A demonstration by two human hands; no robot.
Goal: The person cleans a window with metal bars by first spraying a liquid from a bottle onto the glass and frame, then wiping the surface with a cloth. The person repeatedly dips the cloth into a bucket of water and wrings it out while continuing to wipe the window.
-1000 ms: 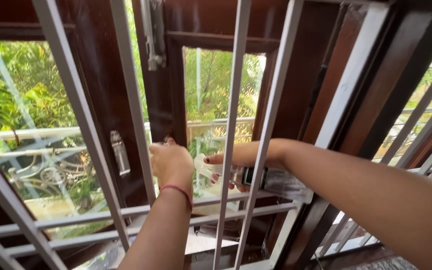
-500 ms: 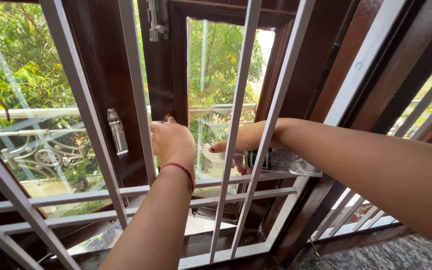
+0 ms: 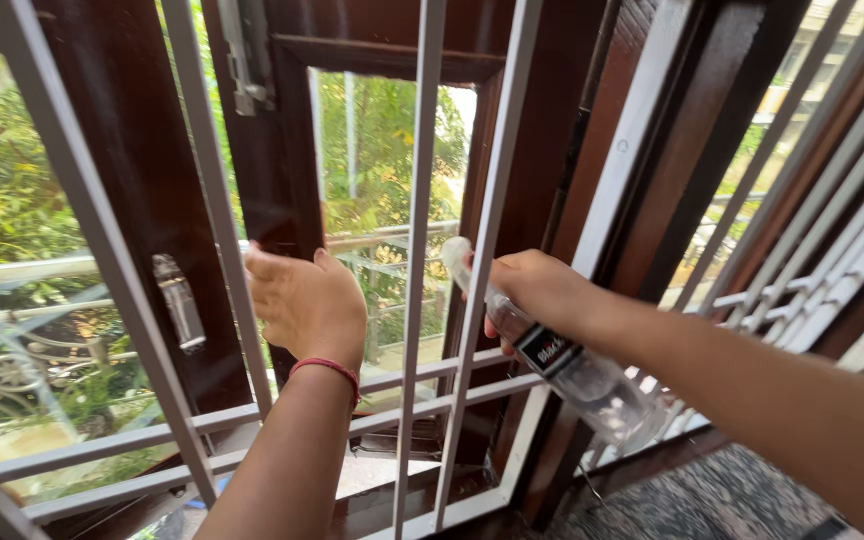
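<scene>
Here, right hand (image 3: 542, 290) grips a clear bottle (image 3: 572, 370), fingers wrapped round it. Left hand (image 3: 302, 300) open, fingers spread, near the brown window frame (image 3: 282, 170).

1. Before me stands a dark brown wooden window frame (image 3: 142, 200), its sash swung open.
2. White metal grille bars (image 3: 417, 250) cross it.
3. Sunlit green trees (image 3: 382, 150) show outside.
4. Speckled stone floor (image 3: 722, 500) lies below right.

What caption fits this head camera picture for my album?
Right hand grips a clear bottle; open left hand reaches between white window bars.
</scene>
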